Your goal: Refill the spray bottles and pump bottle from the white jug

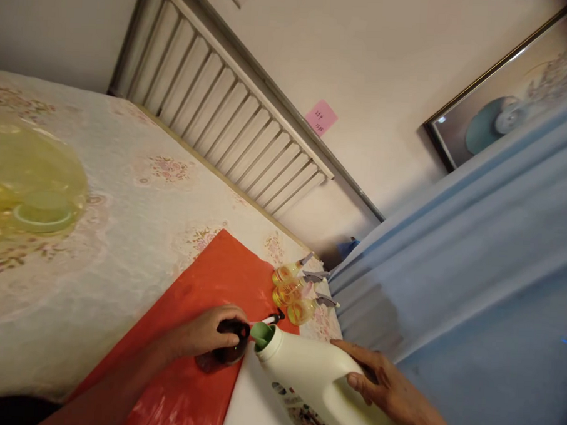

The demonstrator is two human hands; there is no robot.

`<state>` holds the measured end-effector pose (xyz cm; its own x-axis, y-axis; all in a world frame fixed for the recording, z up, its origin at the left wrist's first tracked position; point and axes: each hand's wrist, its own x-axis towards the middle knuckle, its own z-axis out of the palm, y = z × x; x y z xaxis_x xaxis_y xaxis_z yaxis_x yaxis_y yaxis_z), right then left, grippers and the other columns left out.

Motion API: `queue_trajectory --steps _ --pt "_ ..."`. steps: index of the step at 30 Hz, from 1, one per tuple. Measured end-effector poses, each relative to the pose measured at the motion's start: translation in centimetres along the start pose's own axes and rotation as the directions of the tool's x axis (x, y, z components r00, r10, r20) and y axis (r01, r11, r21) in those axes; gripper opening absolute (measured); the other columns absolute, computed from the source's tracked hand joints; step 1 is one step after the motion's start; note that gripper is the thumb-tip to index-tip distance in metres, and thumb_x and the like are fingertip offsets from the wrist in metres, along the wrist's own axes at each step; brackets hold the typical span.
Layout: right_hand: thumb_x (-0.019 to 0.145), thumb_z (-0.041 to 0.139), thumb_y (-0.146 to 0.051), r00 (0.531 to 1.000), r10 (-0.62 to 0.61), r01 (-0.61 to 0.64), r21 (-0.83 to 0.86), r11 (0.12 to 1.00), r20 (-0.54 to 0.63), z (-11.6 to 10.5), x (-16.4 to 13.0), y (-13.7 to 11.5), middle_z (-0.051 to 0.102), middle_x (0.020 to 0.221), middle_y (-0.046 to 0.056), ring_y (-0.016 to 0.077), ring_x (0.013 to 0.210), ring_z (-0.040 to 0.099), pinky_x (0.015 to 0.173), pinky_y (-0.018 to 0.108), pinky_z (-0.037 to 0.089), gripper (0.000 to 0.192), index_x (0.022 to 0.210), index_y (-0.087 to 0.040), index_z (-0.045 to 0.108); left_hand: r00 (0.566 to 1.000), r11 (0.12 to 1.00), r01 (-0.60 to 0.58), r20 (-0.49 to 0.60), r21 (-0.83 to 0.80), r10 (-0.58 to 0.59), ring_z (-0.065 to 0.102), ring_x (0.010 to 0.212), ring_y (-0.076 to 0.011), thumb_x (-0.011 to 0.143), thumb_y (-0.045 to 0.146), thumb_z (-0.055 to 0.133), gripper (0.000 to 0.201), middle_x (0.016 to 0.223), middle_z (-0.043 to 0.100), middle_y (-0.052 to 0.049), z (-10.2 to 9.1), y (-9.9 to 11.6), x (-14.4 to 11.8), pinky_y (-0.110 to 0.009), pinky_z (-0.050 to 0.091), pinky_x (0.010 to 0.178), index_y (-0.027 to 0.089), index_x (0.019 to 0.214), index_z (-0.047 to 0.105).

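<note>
A small dark brown bottle (233,351) is gripped in my left hand (207,328), fingers wrapped round its upper part. My right hand (384,383) is closed round the handle of a large cream-white jug (305,361) with a printed label. The jug is tilted towards the bottle. Its green spout (262,334) is right by the bottle's mouth; I cannot tell whether liquid is flowing. Behind them lies a black and white pump head (274,318). Under the bottle is a red plastic sheet (205,290).
Three spray bottles (289,293) with yellow liquid and grey triggers stand beyond the red sheet. A large transparent yellow container (36,170) is on the floral tablecloth (137,231) at left. A radiator (222,109) lines the wall; a blue curtain (474,246) hangs at right.
</note>
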<state>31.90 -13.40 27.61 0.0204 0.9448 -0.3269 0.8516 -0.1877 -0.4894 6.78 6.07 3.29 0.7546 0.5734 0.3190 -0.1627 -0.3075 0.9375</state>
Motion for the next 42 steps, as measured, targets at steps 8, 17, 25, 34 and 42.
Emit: queue_trajectory --steps 8,17,25,34,42 --pt "0.093 0.055 -0.052 0.999 -0.035 0.036 -0.055 0.998 0.030 -0.3 0.2 -1.0 0.074 0.100 0.005 0.0224 0.081 0.065 0.065 0.027 0.053 0.054 0.138 -0.024 0.058 1.000 1.000 0.012 -0.012 0.011 -0.012 0.062 0.110 -0.0228 0.074 0.019 0.061 0.032 0.118 0.070 -0.003 0.0 0.4 0.0 -0.032 0.047 0.099 0.024 0.106 0.070" --pt "0.093 0.055 -0.052 0.999 -0.036 0.040 -0.092 0.995 0.039 -0.5 0.5 -1.7 0.074 0.095 0.004 0.0209 0.078 0.064 0.068 0.026 0.053 0.054 0.139 -0.023 0.058 0.999 0.999 0.051 -0.011 0.004 -0.051 0.062 0.107 -0.0225 0.073 0.019 0.060 0.033 0.115 0.069 -0.003 -0.1 1.3 -0.1 -0.032 0.048 0.097 0.023 0.104 0.068" --pt "0.092 0.054 -0.056 0.999 0.008 -0.002 -0.138 0.990 0.038 -0.9 0.7 -2.3 0.074 0.106 0.007 0.0252 0.086 0.066 0.072 0.030 0.055 0.059 0.140 -0.022 0.057 0.999 0.999 0.045 -0.005 0.004 -0.045 0.062 0.105 -0.0224 0.071 0.017 0.059 0.035 0.113 0.069 -0.004 -0.2 2.1 -0.2 -0.033 0.049 0.095 0.020 0.104 0.069" --pt "0.094 0.055 -0.052 0.998 -0.022 0.028 -0.107 0.994 0.059 -1.1 1.0 -2.6 0.071 0.122 0.007 0.0290 0.102 0.067 0.088 0.036 0.055 0.054 0.141 -0.026 0.056 1.000 1.000 0.015 -0.005 0.007 -0.015 0.062 0.106 -0.0220 0.072 0.016 0.059 0.035 0.112 0.070 -0.002 -0.2 1.7 -0.2 -0.033 0.047 0.097 0.022 0.105 0.069" --pt "0.094 0.055 -0.052 0.997 -0.018 0.026 -0.122 0.992 0.070 -1.4 1.1 -3.0 0.073 0.114 0.006 0.0280 0.095 0.068 0.083 0.034 0.056 0.053 0.140 -0.026 0.057 0.999 0.999 0.054 0.005 -0.009 -0.054 0.062 0.105 -0.0217 0.074 0.020 0.060 0.033 0.114 0.069 -0.003 -0.1 1.8 -0.3 -0.032 0.050 0.093 0.024 0.105 0.068"
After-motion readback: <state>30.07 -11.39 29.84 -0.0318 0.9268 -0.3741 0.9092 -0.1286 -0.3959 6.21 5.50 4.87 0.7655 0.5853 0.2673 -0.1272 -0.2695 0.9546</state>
